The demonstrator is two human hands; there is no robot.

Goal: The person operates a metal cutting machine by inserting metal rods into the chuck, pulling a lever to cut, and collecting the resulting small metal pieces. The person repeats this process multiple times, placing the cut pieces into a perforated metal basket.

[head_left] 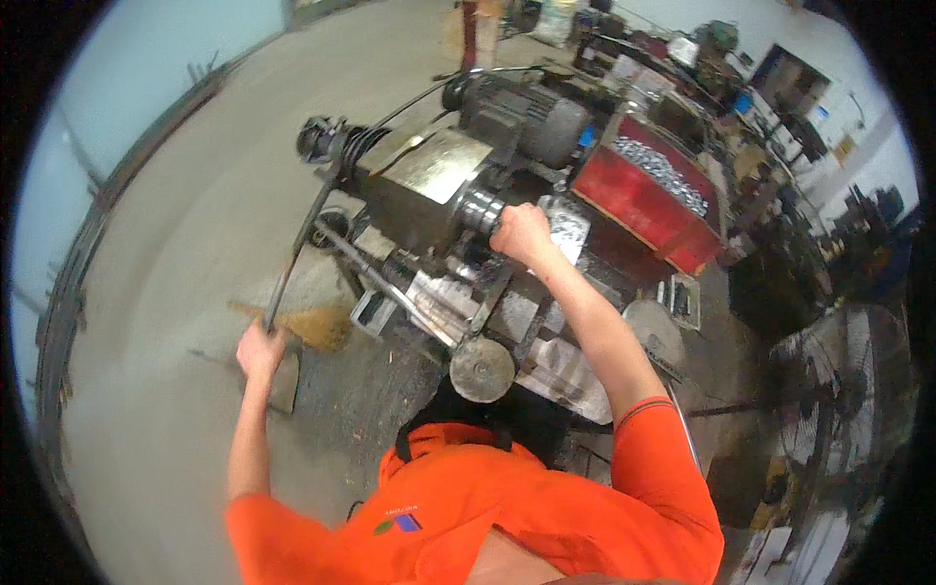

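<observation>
My left hand (261, 351), out at the left, is wrapped round the lower end of a long metal lever (292, 253). That lever slants up to the left end of a small lathe's headstock (405, 210). At the headstock's right side sits a shiny round spindle nose (480, 211). Against its front face my right hand (522, 234) is closed, fingers curled inward. Whatever lies between those fingers is hidden by the hand itself. A metal sheet (439, 168) covers the headstock top, with a thin flat tool on it.
Behind the lathe stands a motor (531, 117). A red bin (643, 200) holds many small shiny metal parts. Close to my body are a round metal disc (482, 370) and a slanting bar (390, 283). A broom head (317, 325) and dustpan (285, 382) lie left; a fan (848, 380) stands right.
</observation>
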